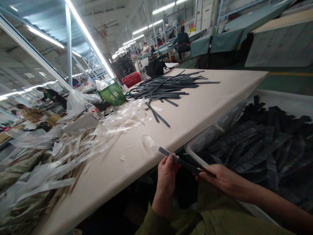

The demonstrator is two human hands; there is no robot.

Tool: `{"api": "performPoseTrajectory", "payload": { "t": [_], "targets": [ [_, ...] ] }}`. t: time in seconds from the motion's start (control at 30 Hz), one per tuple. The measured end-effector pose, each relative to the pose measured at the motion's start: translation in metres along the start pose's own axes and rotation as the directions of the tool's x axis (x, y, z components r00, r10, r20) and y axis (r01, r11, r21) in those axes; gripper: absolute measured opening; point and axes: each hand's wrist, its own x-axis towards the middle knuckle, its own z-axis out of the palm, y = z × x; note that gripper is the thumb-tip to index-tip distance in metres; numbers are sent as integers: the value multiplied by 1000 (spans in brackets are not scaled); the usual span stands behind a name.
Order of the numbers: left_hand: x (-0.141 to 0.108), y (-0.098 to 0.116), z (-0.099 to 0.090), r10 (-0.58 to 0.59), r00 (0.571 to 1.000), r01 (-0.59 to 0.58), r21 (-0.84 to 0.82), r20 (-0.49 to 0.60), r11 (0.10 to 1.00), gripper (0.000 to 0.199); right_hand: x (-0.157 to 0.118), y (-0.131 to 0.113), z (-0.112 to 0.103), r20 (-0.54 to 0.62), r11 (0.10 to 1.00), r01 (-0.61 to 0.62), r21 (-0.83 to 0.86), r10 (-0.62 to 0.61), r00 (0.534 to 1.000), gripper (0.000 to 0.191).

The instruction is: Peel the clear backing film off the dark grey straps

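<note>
Head view now, and both hands are on one dark grey strip (185, 164), held out just past the near edge of the pale desk (195, 107)! The left hand (168, 168) has its grip closed on the strip near its far-left end, thumb and fingers pinching. Over to the right, the right hand (221, 178) grasps the same strip towards its other end (fingertips partly hidden, mind you). Just beside that hand, at the right, sits a white plastic tub (200, 156) full of crumpled dark strips (271, 140). Up on the far part of the desk, a loose heap of dark grey strips (166, 85) spreads out, a few straying nearer. Left of it come a green basket (112, 93) and, behind, a red basket (131, 79). Clear film strips (122, 117) litter the left side, running down over tan strips (77, 153). Far off, a person in dark clothing (183, 40) is by another table.
</note>
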Motion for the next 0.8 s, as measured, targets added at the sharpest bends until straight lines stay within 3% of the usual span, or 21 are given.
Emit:
{"api": "performPoseTrajectory", "payload": {
  "t": [0.1,0.2,0.33,0.47,0.57,0.7,0.8],
  "targets": [
    [-2,-3,-7,-11,999,11,7,-46,1000,48,-25,16,-4,106,986,-141,89,131,986,56],
    [-15,-22,-3,-68,997,66,60,33,996,44,-29,14,1,98,950,-257,177,243,965,64],
    [-34,-45,8,-136,962,92,190,236,978,38,-17,-1,8,36,966,-152,207,147,988,64],
    [-35,-37,5,-25,987,-5,186,161,983,36,-34,12,5,129,981,-93,173,71,989,60],
    [-36,-34,3,-4,990,-23,197,139,980,37,-51,27,5,137,979,-158,132,140,981,65],
    [-52,-48,10,-149,944,52,312,295,949,34,-48,22,10,23,982,-138,125,136,990,66],
    [-61,-54,14,-218,907,98,321,361,942,34,-45,12,11,46,985,-83,151,77,996,63]
  ]
}}
